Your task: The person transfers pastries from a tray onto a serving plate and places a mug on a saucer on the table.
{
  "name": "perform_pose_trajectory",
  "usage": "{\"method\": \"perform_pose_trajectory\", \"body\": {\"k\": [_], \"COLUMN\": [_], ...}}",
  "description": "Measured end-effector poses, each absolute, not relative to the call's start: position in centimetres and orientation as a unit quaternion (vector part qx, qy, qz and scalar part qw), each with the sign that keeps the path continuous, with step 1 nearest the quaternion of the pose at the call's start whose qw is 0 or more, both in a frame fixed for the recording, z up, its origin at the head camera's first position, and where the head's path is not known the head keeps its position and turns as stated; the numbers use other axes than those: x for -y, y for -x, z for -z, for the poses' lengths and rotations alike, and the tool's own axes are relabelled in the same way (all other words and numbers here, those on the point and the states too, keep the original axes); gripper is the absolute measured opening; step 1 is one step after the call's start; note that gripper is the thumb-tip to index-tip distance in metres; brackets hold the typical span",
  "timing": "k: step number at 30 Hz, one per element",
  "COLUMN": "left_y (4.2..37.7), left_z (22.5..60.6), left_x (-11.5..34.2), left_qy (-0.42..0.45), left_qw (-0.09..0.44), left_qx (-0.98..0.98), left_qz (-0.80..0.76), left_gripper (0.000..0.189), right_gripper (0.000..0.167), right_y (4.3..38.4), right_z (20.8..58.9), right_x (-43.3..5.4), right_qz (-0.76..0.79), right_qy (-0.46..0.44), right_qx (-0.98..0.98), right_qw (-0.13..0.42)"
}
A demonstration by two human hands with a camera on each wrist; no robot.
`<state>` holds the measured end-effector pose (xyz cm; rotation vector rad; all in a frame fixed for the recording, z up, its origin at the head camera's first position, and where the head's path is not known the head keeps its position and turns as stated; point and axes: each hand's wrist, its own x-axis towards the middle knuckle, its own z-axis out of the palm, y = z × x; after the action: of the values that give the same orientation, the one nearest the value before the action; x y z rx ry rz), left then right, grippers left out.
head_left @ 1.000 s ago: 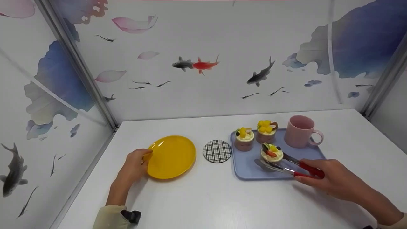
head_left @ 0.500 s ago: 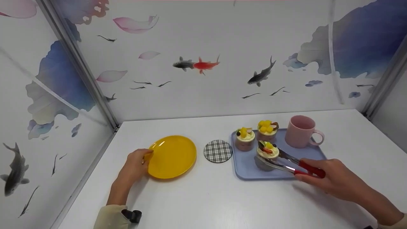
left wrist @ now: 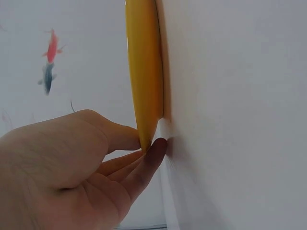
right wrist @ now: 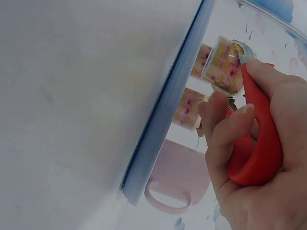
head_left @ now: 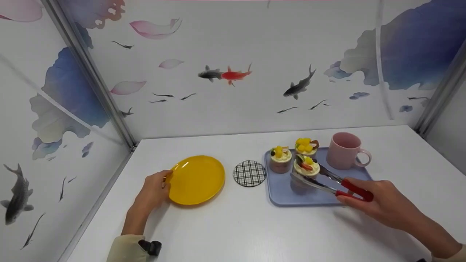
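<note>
I work in a booth-type station, a partitioned enclosure. Indicators: a white table (head_left: 236, 233) across the lower frame; a back panel (head_left: 255, 40) printed with fish and petals across the upper frame; a similarly printed side panel (head_left: 18, 120) at the left edge; a metal post (head_left: 91, 74) at upper left. I cannot determine the building type.

Left fingers (left wrist: 147, 165) pinch, right fingers (right wrist: 232, 128) curl, and both forearms (head_left: 137, 218) slant inward.

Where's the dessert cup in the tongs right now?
The held cup is right of centre in the head view, above the blue tray, left of the pink mug.
</note>
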<state>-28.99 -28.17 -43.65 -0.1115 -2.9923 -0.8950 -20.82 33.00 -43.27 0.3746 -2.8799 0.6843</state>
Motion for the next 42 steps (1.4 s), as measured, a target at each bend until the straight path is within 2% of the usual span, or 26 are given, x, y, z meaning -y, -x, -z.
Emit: {"method": "perform_pose_trajectory", "body": {"k": [18,21,28,42], "left_y": [29.0,29.0,29.1,28.9], "left_z": [43.8,43.7,43.7,43.6], "left_x": [28.5,28.4,28.3,28.3], "left_qy": [0.017,0.016,0.024,0.016], "left_qw": [-0.005,-0.008,-0.006,-0.011], "left_qx": [0.958,0.958,0.957,0.955], "left_qz": [0.285,0.287,0.289,0.297], "left_gripper": [0.054,0.054,0.053,0.054], "right_gripper": [0.056,0.06,0.07,0.076], "right_y": [20.7,20.9,21.4,23.2], "right_z": [43.0,43.1,43.5,43.7], "right_x": [-32.1,-32.2,-32.3,-30.6], "right_qz": [-0.249,-0.249,-0.254,-0.246], "right_qy": [-0.156,-0.155,-0.138,-0.131], "right_qx": [0.949,0.95,0.954,0.96], "right_qw": [0.112,0.111,0.083,0.012]}}
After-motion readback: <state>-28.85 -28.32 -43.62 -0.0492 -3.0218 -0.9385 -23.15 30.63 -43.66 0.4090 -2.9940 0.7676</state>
